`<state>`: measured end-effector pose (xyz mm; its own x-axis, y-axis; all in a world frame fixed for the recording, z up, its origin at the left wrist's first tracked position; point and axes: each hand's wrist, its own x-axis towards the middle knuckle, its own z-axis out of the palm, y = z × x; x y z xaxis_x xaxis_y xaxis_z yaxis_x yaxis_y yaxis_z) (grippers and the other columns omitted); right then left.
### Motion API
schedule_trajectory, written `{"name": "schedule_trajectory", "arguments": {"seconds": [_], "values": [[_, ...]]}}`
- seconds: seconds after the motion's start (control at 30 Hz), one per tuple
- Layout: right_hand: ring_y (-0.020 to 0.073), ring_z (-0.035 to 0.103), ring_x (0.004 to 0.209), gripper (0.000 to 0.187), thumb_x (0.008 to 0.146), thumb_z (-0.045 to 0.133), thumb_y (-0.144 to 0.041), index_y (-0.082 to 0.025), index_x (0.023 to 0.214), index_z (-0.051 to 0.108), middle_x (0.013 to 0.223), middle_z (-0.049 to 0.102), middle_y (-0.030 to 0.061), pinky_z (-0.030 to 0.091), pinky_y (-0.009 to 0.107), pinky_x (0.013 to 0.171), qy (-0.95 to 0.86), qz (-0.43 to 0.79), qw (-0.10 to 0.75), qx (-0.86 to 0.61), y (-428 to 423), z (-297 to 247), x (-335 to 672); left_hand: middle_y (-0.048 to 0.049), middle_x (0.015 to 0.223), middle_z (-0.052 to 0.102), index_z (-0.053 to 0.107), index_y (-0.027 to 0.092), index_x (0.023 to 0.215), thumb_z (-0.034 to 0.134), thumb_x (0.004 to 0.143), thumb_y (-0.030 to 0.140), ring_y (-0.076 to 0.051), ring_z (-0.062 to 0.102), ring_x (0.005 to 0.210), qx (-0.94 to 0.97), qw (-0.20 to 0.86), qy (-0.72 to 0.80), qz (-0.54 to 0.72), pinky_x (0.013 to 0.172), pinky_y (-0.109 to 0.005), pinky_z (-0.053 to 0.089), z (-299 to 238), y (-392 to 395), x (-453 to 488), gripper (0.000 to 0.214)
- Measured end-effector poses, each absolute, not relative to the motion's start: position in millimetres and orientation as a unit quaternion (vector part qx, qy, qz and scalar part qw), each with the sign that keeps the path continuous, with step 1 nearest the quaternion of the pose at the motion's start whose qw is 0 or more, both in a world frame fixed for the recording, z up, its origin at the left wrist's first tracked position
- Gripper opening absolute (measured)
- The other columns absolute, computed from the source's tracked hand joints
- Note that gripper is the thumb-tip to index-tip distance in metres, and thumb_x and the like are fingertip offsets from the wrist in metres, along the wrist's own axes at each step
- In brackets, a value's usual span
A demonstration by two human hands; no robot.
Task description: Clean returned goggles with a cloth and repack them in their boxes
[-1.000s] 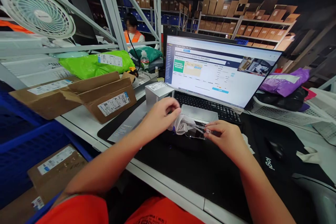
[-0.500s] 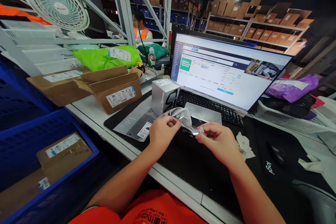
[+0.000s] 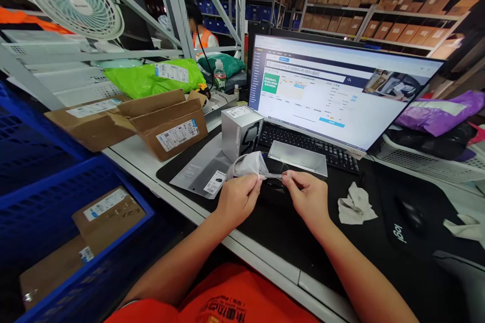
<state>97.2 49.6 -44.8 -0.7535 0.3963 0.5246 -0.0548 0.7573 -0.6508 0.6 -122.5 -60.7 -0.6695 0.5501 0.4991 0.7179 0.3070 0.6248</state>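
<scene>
My left hand [image 3: 239, 201] is closed on a small whitish translucent bag [image 3: 248, 165], pinching it between thumb and fingers. What lies inside the bag is hard to make out. Opposite it, my right hand [image 3: 308, 198] pinches the far end of a thin strip stretched from the bag. Just behind the bag stands a silver-grey box [image 3: 238, 133] with black print. A flat grey sleeve [image 3: 195, 174] with a white label lies to its left. On the other side, a clear plastic tray [image 3: 299, 157] rests against the keyboard [image 3: 337, 154].
Crumpled tissue [image 3: 356, 204] and a black mouse [image 3: 411, 214] lie on the dark mat to the right. A monitor [image 3: 322, 91] stands behind. Opened cardboard boxes [image 3: 166, 121] sit at left, above a blue crate [image 3: 125, 242] holding parcels. A person in an orange vest [image 3: 206, 39] is in the background.
My hands have pulled the strip straighter between them, and the right hand has turned into a tighter pinch. The bag now stands more upright over my left hand. The view has shifted slightly.
</scene>
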Motion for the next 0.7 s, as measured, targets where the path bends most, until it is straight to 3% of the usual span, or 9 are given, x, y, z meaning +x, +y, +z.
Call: {"name": "schedule_trajectory", "arguments": {"seconds": [0.1,0.23,0.33,0.43,0.57,0.7], "values": [[0.0232,0.076,0.091,0.022,0.096,0.057,-0.027,-0.023,0.095,0.078,0.099,0.08,0.0053,0.057,0.031,0.075,-0.897,0.222,0.372,-0.086,46,-48,98,-0.0016,0.067,0.065,0.062,0.021,0.079,0.04,0.1,0.031,-0.016,0.062,0.065,-0.377,0.164,-0.814,-0.41,0.065,-0.028,0.041,-69,-133,1,0.032],[0.0189,0.075,0.074,0.023,0.098,0.055,-0.021,-0.022,0.102,0.077,0.105,0.08,0.0044,0.05,0.03,0.063,-0.922,0.022,0.384,-0.036,31,-44,106,-0.0008,0.059,0.059,0.055,0.021,0.067,0.039,0.099,0.027,-0.015,0.055,0.056,-0.35,0.246,-0.834,-0.348,0.058,-0.029,0.035,-75,-142,3,0.036],[0.017,0.073,0.07,0.023,0.097,0.054,-0.016,-0.02,0.102,0.077,0.107,0.079,0.0041,0.048,0.031,0.063,-0.922,-0.042,0.384,0.002,25,-38,110,0.0002,0.052,0.053,0.05,0.021,0.06,0.043,0.095,0.022,-0.014,0.049,0.05,-0.378,0.32,-0.82,-0.285,0.056,-0.031,0.03,-75,-147,6,0.036],[0.0168,0.073,0.072,0.022,0.098,0.055,-0.018,-0.02,0.1,0.076,0.104,0.08,0.0039,0.049,0.03,0.064,-0.928,-0.009,0.372,-0.007,25,-35,111,0.0018,0.049,0.048,0.045,0.021,0.055,0.05,0.091,0.017,-0.014,0.044,0.048,-0.41,0.381,-0.795,-0.232,0.054,-0.033,0.028,-71,-149,12,0.036],[0.0179,0.076,0.083,0.019,0.097,0.058,-0.023,-0.022,0.094,0.076,0.099,0.081,0.0024,0.054,0.026,0.068,-0.923,0.122,0.361,-0.045,26,-41,108,0.0035,0.047,0.043,0.043,0.021,0.053,0.054,0.087,0.012,-0.013,0.04,0.045,-0.405,0.391,-0.79,-0.242,0.051,-0.034,0.026,-69,-144,27,0.037],[0.0198,0.077,0.092,0.016,0.098,0.059,-0.021,-0.02,0.096,0.074,0.102,0.08,0.0042,0.059,0.032,0.089,-0.902,0.13,0.409,-0.042,20,-47,105,0.0032,0.048,0.046,0.047,0.02,0.055,0.054,0.089,0.012,-0.013,0.042,0.045,-0.414,0.371,-0.781,-0.286,0.051,-0.034,0.027,-73,-137,34,0.036]]}}
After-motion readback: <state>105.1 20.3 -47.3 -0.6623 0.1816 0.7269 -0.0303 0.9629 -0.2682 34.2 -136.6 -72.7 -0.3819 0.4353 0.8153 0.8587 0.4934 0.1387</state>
